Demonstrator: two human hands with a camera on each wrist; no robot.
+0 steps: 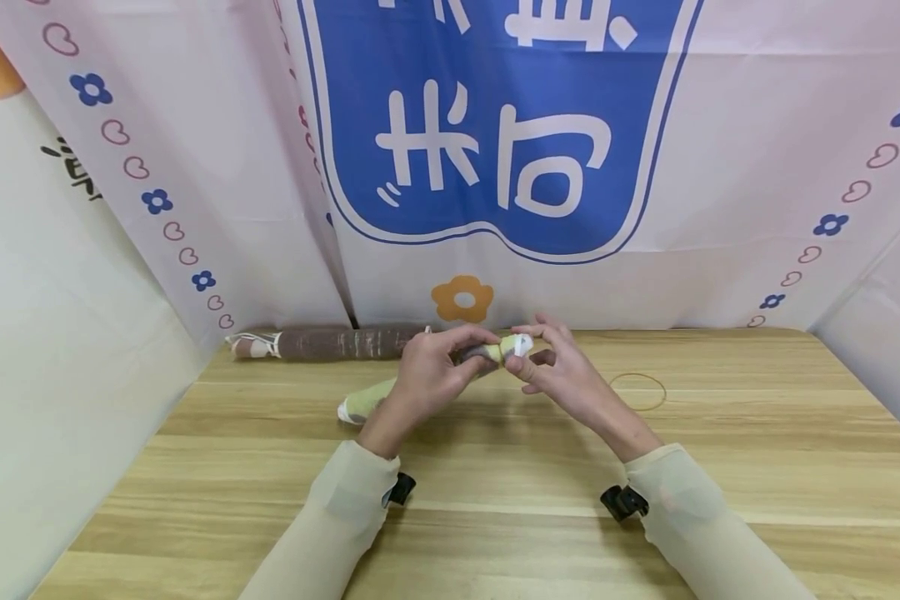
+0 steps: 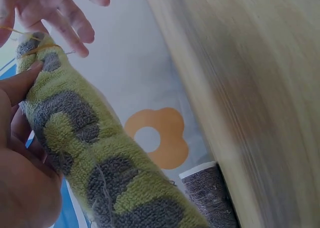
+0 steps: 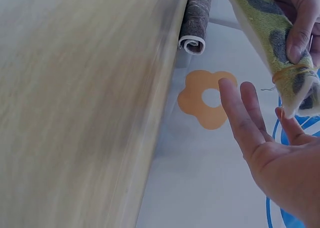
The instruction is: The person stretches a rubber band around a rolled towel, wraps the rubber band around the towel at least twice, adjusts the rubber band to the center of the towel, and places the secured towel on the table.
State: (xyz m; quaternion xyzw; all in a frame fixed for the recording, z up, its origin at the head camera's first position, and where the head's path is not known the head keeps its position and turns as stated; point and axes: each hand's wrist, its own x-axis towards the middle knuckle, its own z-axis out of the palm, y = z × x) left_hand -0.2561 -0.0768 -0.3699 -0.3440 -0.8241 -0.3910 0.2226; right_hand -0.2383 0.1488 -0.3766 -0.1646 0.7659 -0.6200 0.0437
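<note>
My left hand (image 1: 438, 362) grips a rolled towel (image 2: 75, 108), green-yellow with grey patches, near its far end. The roll slants up from the tabletop, its other end low at the left. Round the gripped end runs a yellow rubber band (image 3: 292, 72), with a thin strand drawn out toward my right hand (image 1: 562, 371). The right thumb hooks that strand beside the towel's white-edged tip; the other right fingers are spread. How the strand passes round the thumb is partly hidden. Right of the hands lies another rubber band (image 1: 637, 374), flat on the table.
A brown rolled towel (image 1: 330, 343) lies along the table's back edge at the left, bound near its pale left end. Behind the wooden table (image 1: 480, 525) hangs a printed cloth (image 1: 720, 275) with a blue sign and an orange flower.
</note>
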